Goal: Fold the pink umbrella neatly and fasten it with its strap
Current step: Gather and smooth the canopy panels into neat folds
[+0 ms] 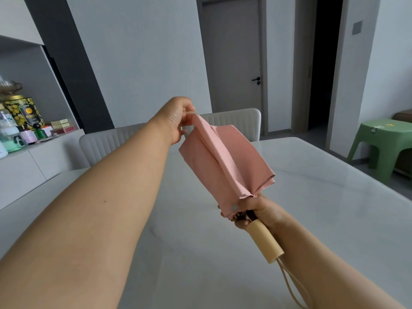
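I'm mid-fold: left hand (178,118) pinches a panel of the umbrella (225,161) mid-frame, right hand (259,211) wrapped round its base. Strap, probably underneath, comes next.

1. Your left arm reaches far forward, almost straight, bare from elbow to wrist, crossing the view from the lower left toward the middle.
2. Your left hand (178,118) is raised at the end of that reach, wrist bent, with thumb and fingertips pinched together on the upper tip of the pink umbrella (225,161).
3. Your right arm comes in from the lower right, forearm bare and angled upward.
4. Your right hand (258,211) sits lower and nearer to you, fingers wrapped closed around the umbrella just above its handle.
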Tool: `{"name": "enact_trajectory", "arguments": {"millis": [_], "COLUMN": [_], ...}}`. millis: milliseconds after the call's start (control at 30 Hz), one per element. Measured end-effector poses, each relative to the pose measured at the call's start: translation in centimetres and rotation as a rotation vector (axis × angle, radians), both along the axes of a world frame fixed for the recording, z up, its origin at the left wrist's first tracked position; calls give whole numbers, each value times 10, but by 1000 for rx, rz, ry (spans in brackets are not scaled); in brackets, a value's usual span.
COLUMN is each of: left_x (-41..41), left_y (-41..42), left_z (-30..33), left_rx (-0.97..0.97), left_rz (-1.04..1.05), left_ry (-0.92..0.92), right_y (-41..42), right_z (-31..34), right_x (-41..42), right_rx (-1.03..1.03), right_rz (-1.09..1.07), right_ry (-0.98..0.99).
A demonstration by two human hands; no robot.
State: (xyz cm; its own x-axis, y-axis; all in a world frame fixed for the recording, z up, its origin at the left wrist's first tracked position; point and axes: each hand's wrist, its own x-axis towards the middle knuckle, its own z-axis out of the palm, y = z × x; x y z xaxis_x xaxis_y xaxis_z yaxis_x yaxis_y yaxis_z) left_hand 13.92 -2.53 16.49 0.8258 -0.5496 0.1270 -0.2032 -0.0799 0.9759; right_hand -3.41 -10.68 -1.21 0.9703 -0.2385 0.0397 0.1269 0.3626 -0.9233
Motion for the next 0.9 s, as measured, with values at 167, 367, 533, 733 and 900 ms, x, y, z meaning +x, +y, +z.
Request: {"name": "enact_trajectory", "arguments": {"millis": [167,367,533,733,900], "left_x": [-6,-7,-33,-61,-68], "left_y": [-2,-1,-1,11,19], "left_z": [-4,-12,-40,-69,-80], "left_rx": [120,6,89,226,51], "left_rz": [51,156,6,-66,-34], "left_ry": [-166,-164,-463,-403,-195], "right_y": [-3,-5,-6,-6,-6], "right_z": [-6,-5,-6,-4,-5], "right_x": [3,2,3,4,5], "right_rx": [14,22,-3,114,234], "right_rz": [4,-21,-52,11,10], "right_ry": [21,7,13,-63,-32]}}
